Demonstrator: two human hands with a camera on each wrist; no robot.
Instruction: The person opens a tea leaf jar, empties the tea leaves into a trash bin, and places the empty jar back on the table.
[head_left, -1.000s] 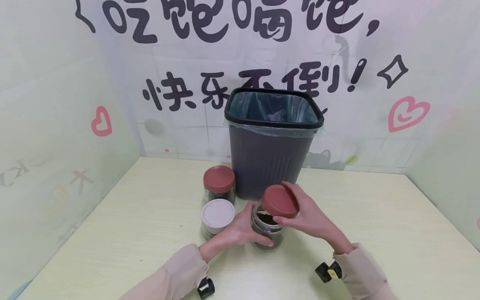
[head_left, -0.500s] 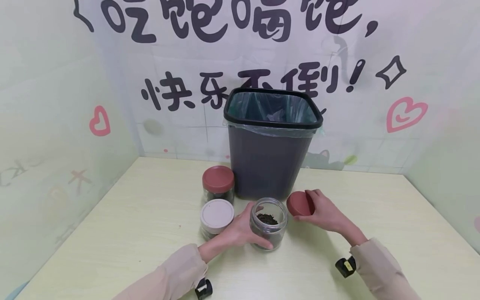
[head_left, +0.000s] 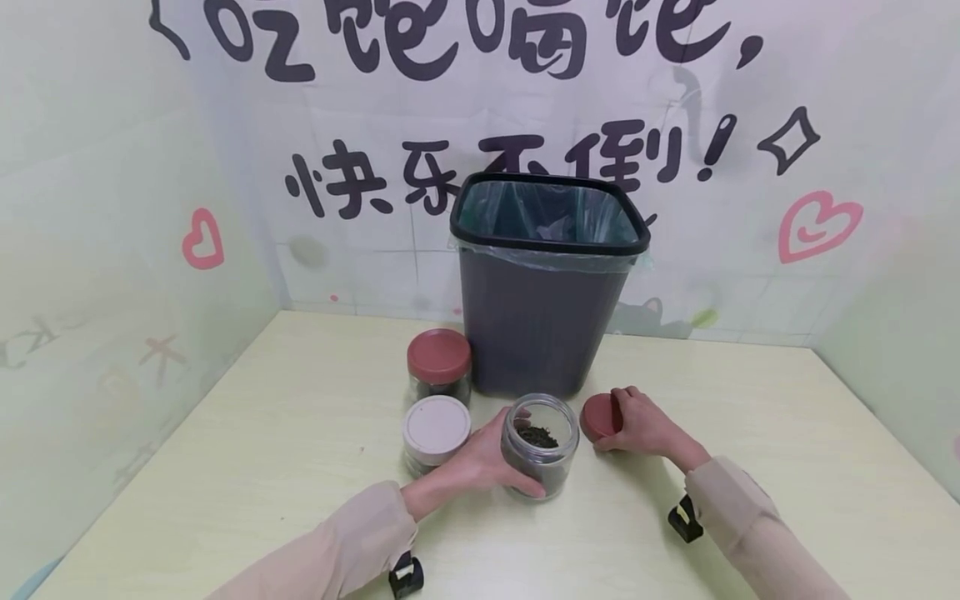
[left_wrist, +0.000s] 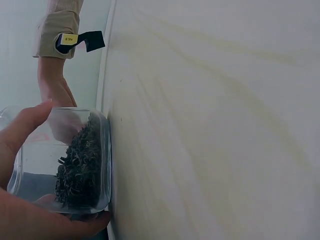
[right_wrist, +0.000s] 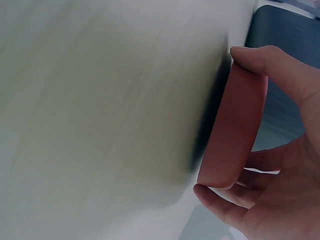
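An uncapped glass jar (head_left: 542, 467) stands on the table with dark dried leaves (left_wrist: 80, 170) inside. The left hand (head_left: 483, 458) grips it round the side, its thumb at the front. To the right of the jar, the right hand (head_left: 647, 427) pinches a red lid (head_left: 600, 417) by its rim. In the right wrist view the lid (right_wrist: 235, 125) is held between thumb and fingers, close to the table with a dark shadow beside it; whether it touches the surface I cannot tell.
A white-lidded jar (head_left: 437, 429) stands just left of the left hand, with a red-lidded jar (head_left: 439, 357) behind it. A dark bin (head_left: 536, 325) with a plastic liner stands behind the jars, near the printed wall cloth (head_left: 360, 275).
The right hand has taken the red lid off the jar, moving it right and down towards the table. The left hand has kept its grip on the jar.
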